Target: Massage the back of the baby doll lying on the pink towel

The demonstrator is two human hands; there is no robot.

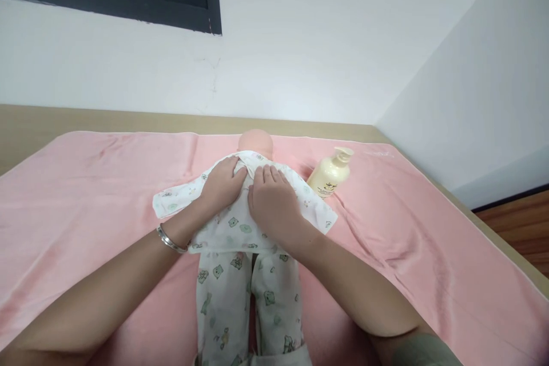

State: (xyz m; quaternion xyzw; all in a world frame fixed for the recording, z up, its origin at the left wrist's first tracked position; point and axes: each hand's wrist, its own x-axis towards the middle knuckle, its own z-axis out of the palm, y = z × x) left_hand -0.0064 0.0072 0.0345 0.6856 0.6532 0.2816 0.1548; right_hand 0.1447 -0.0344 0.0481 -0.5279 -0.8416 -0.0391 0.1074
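A baby doll lies on a pink cloth, dressed in a white patterned top and matching trousers. Only its smooth, rounded head shows above the collar. My left hand is at the upper left of the top, its thumb and fingers closed near the collar; what lies between them is too small to tell. My right hand rests on the upper chest area of the top, palm down, with its fingers stretched out flat. Both sleeves of the top spread outward.
A cream pump bottle leans on the pink cloth right of the doll. Behind the cloth runs a wooden table edge against a white wall. A dark window frame is at the upper left.
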